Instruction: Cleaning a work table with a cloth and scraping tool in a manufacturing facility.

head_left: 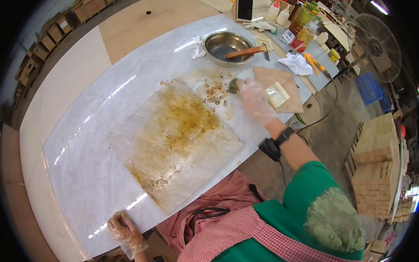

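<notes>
My right hand [253, 98], in a clear plastic glove, reaches out over the white slab [90, 149] and closes its fingers on a small dark pad [234, 86], which sits at the far edge of the stained area. The pad touches the surface just beside a patch of brown crumbs [215, 91]. My left hand [123, 231], also gloved, rests at the near edge of the slab, fingers curled over that edge and gripping it (no other item in that hand). A large yellow-brown stain [181, 127] covers a rectangular sheet [173, 146] lying flat between the two hands. Beyond the pad stands a metal bowl [227, 47] with a wooden stick [246, 52] laid across its rim. To the right of the right hand lies a tan tile [274, 78] carrying a small white tray [278, 94]. A white cloth [297, 63] lies further right, near several bottles [303, 35]. A phone [245, 6] stands upright at the far end. A fan [375, 46] stands off the table to the right.
</notes>
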`<state>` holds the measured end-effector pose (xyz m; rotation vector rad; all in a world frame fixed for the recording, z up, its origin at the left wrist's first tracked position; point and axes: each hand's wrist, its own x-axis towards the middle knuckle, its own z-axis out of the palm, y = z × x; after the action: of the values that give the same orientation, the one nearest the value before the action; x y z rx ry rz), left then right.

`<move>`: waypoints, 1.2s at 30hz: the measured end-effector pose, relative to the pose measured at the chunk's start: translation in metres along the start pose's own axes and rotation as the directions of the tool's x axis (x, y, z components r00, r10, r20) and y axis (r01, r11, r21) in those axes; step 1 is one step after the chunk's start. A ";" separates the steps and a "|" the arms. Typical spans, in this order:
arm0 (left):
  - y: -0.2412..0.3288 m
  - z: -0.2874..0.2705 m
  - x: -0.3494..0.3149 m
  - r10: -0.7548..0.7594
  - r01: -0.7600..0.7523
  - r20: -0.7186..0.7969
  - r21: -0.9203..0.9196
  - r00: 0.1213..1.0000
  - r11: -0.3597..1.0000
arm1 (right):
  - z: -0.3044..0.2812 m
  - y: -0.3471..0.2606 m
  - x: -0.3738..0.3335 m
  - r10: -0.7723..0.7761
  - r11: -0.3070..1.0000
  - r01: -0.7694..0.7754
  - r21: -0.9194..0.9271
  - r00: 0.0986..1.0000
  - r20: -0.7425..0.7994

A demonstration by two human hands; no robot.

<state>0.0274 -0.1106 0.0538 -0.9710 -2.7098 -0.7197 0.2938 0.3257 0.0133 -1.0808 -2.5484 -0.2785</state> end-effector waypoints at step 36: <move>-0.004 0.001 0.001 -0.069 0.068 0.028 0.042 0.997 0.997 | -0.017 -0.029 0.014 -0.311 0.937 0.263 0.230 0.928 0.206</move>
<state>0.0238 -0.1120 0.0515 -0.8906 -2.7838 -0.6645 0.2679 0.3091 0.0327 -0.6993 -2.8781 0.0403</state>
